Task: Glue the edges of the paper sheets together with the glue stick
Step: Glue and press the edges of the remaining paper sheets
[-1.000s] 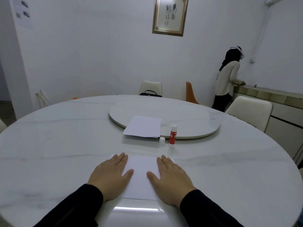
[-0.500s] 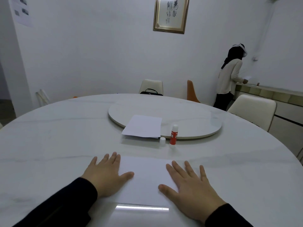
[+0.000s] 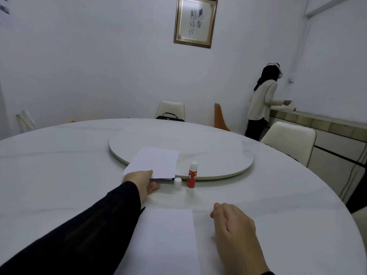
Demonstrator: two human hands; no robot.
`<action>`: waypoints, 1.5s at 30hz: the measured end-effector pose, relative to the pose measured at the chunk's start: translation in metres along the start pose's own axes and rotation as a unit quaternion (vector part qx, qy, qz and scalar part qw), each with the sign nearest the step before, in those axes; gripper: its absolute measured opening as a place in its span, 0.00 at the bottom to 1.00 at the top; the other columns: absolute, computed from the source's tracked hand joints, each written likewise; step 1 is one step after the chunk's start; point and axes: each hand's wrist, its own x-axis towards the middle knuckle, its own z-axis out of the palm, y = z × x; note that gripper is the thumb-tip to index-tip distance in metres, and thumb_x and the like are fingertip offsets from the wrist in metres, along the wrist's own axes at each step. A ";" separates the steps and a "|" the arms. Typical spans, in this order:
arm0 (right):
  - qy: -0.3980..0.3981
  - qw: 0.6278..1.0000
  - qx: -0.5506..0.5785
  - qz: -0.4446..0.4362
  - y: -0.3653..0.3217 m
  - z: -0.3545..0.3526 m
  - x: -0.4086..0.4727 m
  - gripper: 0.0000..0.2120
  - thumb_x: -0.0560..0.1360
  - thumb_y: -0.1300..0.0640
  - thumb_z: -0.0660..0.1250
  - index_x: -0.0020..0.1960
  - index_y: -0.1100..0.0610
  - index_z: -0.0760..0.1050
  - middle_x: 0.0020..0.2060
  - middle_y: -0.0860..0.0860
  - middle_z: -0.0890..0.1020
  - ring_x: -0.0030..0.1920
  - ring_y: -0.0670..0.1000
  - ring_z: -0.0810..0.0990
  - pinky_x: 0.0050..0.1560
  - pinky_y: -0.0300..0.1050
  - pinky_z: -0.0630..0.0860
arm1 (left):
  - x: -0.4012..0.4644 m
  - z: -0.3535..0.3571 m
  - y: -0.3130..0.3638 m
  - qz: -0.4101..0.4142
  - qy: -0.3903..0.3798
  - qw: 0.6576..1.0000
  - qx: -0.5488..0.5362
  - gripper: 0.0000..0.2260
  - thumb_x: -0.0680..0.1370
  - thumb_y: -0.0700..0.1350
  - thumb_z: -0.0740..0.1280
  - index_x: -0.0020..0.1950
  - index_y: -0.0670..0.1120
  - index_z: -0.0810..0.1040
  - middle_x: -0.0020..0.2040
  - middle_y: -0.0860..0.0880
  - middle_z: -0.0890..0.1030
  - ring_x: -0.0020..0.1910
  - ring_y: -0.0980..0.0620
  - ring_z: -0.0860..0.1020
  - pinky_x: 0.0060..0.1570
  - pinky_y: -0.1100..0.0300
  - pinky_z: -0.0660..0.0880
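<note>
A white paper sheet [image 3: 168, 241] lies flat on the table right in front of me. A second white sheet [image 3: 156, 161] rests on the near edge of the turntable and overhangs it. My left hand [image 3: 142, 181] is stretched out to it and pinches its near edge, thumb on top and fingers underneath. The red glue stick [image 3: 192, 175] stands upright with its top uncapped, just right of that sheet. Its white cap [image 3: 177, 182] stands beside it. My right hand [image 3: 234, 229] rests on the table right of the near sheet, loosely curled and holding nothing.
The round white marble table [image 3: 59, 165] carries a raised round turntable [image 3: 218, 155] in its middle. A cream chair [image 3: 290, 139] stands at the right, another with a black bag [image 3: 169, 117] at the far side. A person [image 3: 262, 102] stands at a counter, back right.
Both hands have left the near sheet. My left hand has reached forward and taken hold of the far sheet's edge. My right hand has slid off to the right.
</note>
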 end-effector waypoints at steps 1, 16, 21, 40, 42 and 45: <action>-0.001 1.000 -0.008 -0.006 0.000 -0.001 0.001 0.25 0.78 0.45 0.44 0.42 0.57 0.75 0.39 0.51 0.79 0.45 0.47 0.75 0.54 0.43 0.66 | 0.005 0.001 -0.001 0.004 0.006 1.000 -0.005 0.08 0.79 0.34 0.61 0.55 0.43 0.67 0.39 0.43 0.73 0.24 0.42 0.78 0.11 0.68 0.67; -0.030 0.984 0.176 -0.001 -0.006 0.000 0.002 0.12 0.79 0.53 0.57 0.41 0.54 0.75 0.39 0.49 0.80 0.43 0.46 0.77 0.42 0.34 0.71 | -0.058 -0.116 0.056 0.206 0.014 0.978 0.033 0.14 0.78 0.35 0.63 0.35 0.45 0.65 0.30 0.46 0.67 0.16 0.58 0.66 0.16 0.71 0.64; -0.069 0.826 0.525 0.194 -0.036 -0.005 0.008 0.16 0.79 0.46 0.57 0.50 0.57 0.77 0.46 0.57 0.84 0.44 0.57 0.83 0.42 0.48 0.78 | -0.094 -0.141 0.049 0.175 -0.095 0.968 0.151 0.07 0.78 0.36 0.62 0.55 0.40 0.77 0.31 0.45 0.74 0.18 0.57 0.62 0.17 0.70 0.62; -0.162 0.877 0.418 0.173 -0.043 0.003 -0.015 0.10 0.73 0.71 0.66 0.51 0.60 0.79 0.42 0.56 0.87 0.44 0.56 0.86 0.46 0.49 0.80 | -0.108 -0.153 -0.001 0.227 -0.011 0.939 0.259 0.04 0.75 0.40 0.68 0.48 0.42 0.82 0.40 0.46 0.87 0.42 0.44 0.85 0.51 0.46 0.79; -0.172 0.873 0.421 0.176 -0.043 0.002 -0.015 0.11 0.73 0.72 0.64 0.50 0.60 0.80 0.42 0.56 0.87 0.43 0.56 0.86 0.44 0.47 0.80 | -0.106 -0.154 -0.002 0.233 -0.003 0.933 0.275 0.04 0.76 0.40 0.68 0.46 0.43 0.82 0.39 0.48 0.87 0.42 0.45 0.85 0.51 0.48 0.79; -0.181 0.871 0.416 0.186 -0.042 0.001 -0.015 0.10 0.74 0.71 0.65 0.50 0.60 0.80 0.41 0.56 0.87 0.40 0.55 0.86 0.40 0.45 0.80 | -0.102 -0.154 -0.003 0.248 0.009 0.917 0.311 0.06 0.76 0.40 0.67 0.42 0.47 0.83 0.38 0.50 0.87 0.42 0.47 0.84 0.52 0.48 0.79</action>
